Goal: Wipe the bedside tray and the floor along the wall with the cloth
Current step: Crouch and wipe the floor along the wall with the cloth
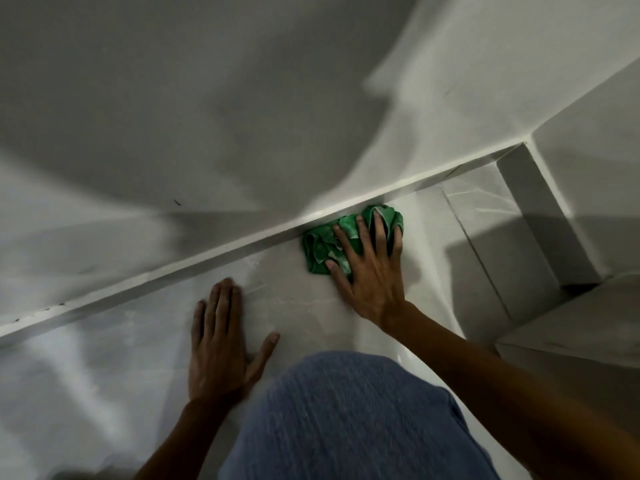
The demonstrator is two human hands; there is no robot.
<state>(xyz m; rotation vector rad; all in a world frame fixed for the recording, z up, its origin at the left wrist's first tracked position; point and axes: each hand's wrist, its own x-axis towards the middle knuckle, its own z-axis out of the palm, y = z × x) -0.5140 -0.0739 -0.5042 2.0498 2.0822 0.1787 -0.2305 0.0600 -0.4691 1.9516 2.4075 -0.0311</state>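
A crumpled green cloth [322,245] lies on the pale tiled floor [294,299], pushed up against the white skirting board [214,256] at the foot of the wall. My right hand [370,268] lies spread flat on top of the cloth, fingers pointing toward the wall, pressing it down. My left hand [221,344] rests flat on the bare floor to the left, fingers apart, holding nothing. No bedside tray is in view.
The white wall [242,98] fills the upper half. A white furniture piece or wall corner [547,220] juts out at the right, close to the cloth. My knee in blue fabric [349,420] covers the lower middle. Floor continues to the left along the skirting.
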